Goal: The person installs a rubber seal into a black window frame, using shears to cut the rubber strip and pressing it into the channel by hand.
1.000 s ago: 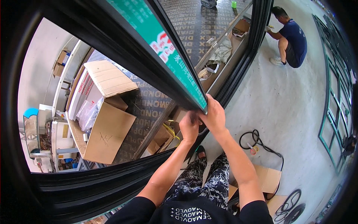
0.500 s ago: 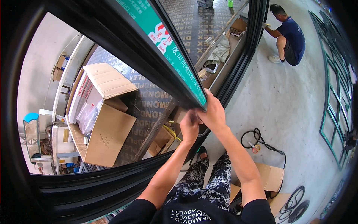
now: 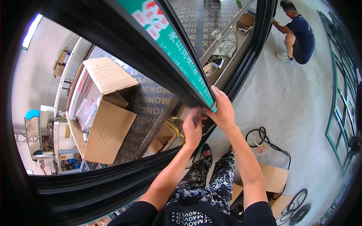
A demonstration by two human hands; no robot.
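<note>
A long black metal profile with a green printed film strip slants from upper left toward me. My right hand is closed around its near end, with the fingers along the far side. Just below that end is my left hand, its fingers curled and dark smudges on them. Whatever the left fingers pinch, if anything, is hidden. Under the profile lies a large black frame, its grooved bars running up on the right and its near bar crossing in front of me.
An opened cardboard box with plastic-wrapped contents stands at left on the printed board. On the right floor are scissors, black cable and flattened cardboard. Another person crouches far right, near green-edged frames.
The near end of the profile and my right hand have shifted slightly right. My left fingers have opened a little and stay beneath the end. The whole view has shifted slightly.
</note>
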